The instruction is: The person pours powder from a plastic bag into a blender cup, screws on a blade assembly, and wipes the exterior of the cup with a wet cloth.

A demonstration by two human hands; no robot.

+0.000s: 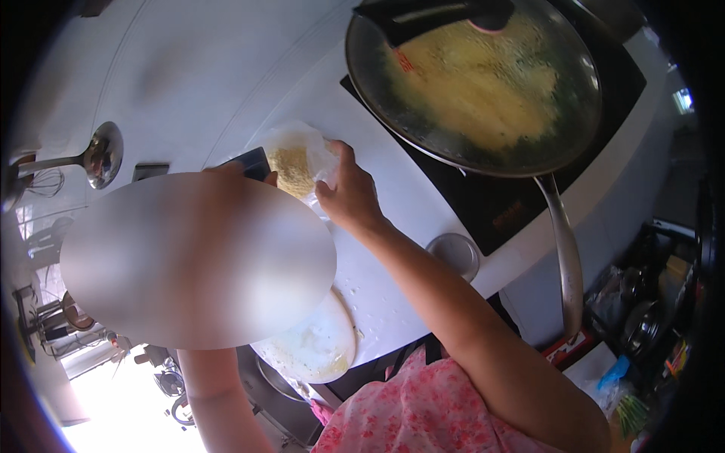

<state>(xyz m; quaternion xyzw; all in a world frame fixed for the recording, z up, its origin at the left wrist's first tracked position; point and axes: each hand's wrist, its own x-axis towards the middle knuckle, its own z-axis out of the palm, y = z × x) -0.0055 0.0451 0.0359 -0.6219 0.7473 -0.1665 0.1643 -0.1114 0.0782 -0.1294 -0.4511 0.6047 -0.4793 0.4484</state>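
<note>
My right hand [354, 195] grips the side of a clear plastic bag [323, 158] holding a pale yellow, crumbly or granular food [291, 170]. Just left of the bag, my left hand [235, 170] is partly hidden by a large blurred oval; its visible fingers are around a dark, flat-sided object [256, 162], whose kind I cannot tell. At the upper right, a wide pan [558, 226] with a fogged glass lid [470, 90] sits on a black cooktop [453, 192]. Yellowish food shows through the lid, and a black utensil or handle [430, 20] lies across its top.
A round white cutting board [317, 345] lies near the counter's front edge, above a sink [257, 379]. A small round clear dish [453, 255] stands beside the cooktop. The pan's long metal handle juts past the counter edge. A ladle [103, 156] and whisk [48, 182] hang at the left.
</note>
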